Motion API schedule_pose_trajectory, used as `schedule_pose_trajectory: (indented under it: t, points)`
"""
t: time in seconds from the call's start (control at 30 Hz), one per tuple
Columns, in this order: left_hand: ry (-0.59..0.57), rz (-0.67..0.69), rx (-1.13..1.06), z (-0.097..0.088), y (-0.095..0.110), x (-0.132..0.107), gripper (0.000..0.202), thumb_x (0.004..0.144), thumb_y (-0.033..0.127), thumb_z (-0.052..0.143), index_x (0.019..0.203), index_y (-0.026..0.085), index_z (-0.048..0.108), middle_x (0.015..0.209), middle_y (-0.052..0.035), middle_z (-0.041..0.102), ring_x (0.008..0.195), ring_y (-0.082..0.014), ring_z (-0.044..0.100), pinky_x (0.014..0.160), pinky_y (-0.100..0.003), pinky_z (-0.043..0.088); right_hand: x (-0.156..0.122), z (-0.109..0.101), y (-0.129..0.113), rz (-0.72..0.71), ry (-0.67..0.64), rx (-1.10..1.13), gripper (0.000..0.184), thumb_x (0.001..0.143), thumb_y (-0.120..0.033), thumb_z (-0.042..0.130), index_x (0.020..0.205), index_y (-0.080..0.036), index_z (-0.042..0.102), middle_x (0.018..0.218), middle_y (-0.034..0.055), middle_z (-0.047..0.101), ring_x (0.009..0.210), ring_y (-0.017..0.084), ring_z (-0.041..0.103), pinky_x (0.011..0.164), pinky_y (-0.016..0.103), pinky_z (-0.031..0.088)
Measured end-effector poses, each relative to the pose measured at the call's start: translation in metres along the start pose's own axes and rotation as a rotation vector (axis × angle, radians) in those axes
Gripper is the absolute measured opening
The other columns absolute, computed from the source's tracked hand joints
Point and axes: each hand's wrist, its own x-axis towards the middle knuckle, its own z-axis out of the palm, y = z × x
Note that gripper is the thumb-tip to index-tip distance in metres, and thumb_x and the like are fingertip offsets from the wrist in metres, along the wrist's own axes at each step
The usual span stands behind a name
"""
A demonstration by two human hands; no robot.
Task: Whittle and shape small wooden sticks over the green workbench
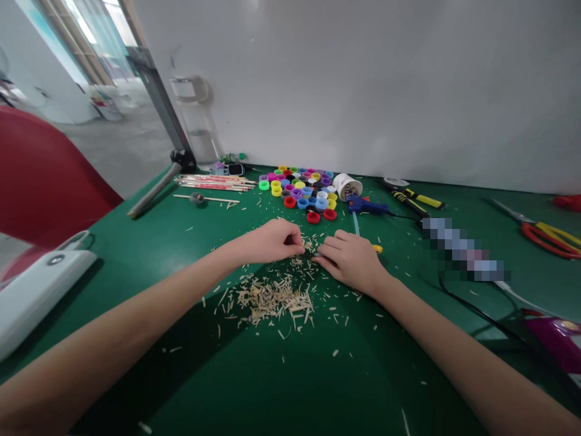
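Over the green table (318,375), my left hand (279,241) is closed in a pinch, thumb against fingertips. What it pinches, if anything, is too small to name. Close by on the right, my right hand (351,257) has its fingers curled together near a small greyish thing at the fingertips, mostly hidden. Short wood splinters (299,261) lie under and between both hands. Nearer to me is a larger heap of wood splinters (272,300). Beyond the hands sit many coloured bottle caps (297,192). A blue glue gun (367,206) lies behind my right hand.
A hammer (154,188) and bundled sticks (215,182) lie at the back left, with a white cup (347,184) beside the caps. Pliers (408,198), scissors (544,230) and a black cable (481,312) are on the right. A white box (40,297) stands left.
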Motion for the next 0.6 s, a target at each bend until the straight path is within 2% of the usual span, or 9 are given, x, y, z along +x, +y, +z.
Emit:
schedule_pose_trajectory:
  t: [0.17, 0.37, 0.6]
  points:
    - [0.004, 0.01, 0.035, -0.0009, 0.0017, -0.0008, 0.021, 0.08, 0.035, 0.054, 0.075, 0.016, 0.06, 0.066, -0.002, 0.059, 0.054, -0.0098, 0.047, 0.053, -0.027, 0.034, 0.0032, 0.0001, 0.0022, 0.001, -0.066, 0.037, 0.033, 0.094, -0.04, 0.041, 0.072, -0.019, 0.056, 0.071, 0.002, 0.06, 0.068, 0.015, 0.042, 0.056, 0.026, 0.021]
    - [0.019, 0.011, 0.037, -0.0003, 0.0032, -0.0024, 0.021, 0.08, 0.036, 0.055, 0.072, 0.017, 0.057, 0.065, -0.0015, 0.06, 0.055, -0.0102, 0.049, 0.053, -0.026, 0.035, -0.0024, 0.0029, 0.0012, 0.0, 0.045, 0.004, 0.031, 0.094, -0.037, 0.042, 0.078, -0.018, 0.059, 0.071, 0.0026, 0.058, 0.07, 0.015, 0.043, 0.06, 0.028, 0.025]
    - [0.035, -0.018, -0.014, 0.0002, 0.002, -0.0013, 0.024, 0.077, 0.039, 0.057, 0.067, 0.018, 0.054, 0.066, -0.0019, 0.06, 0.056, -0.0109, 0.05, 0.055, -0.027, 0.036, -0.0029, 0.0018, 0.0005, -0.016, 0.049, -0.021, 0.032, 0.094, -0.037, 0.041, 0.078, -0.018, 0.06, 0.071, 0.0032, 0.058, 0.069, 0.016, 0.043, 0.061, 0.029, 0.026]
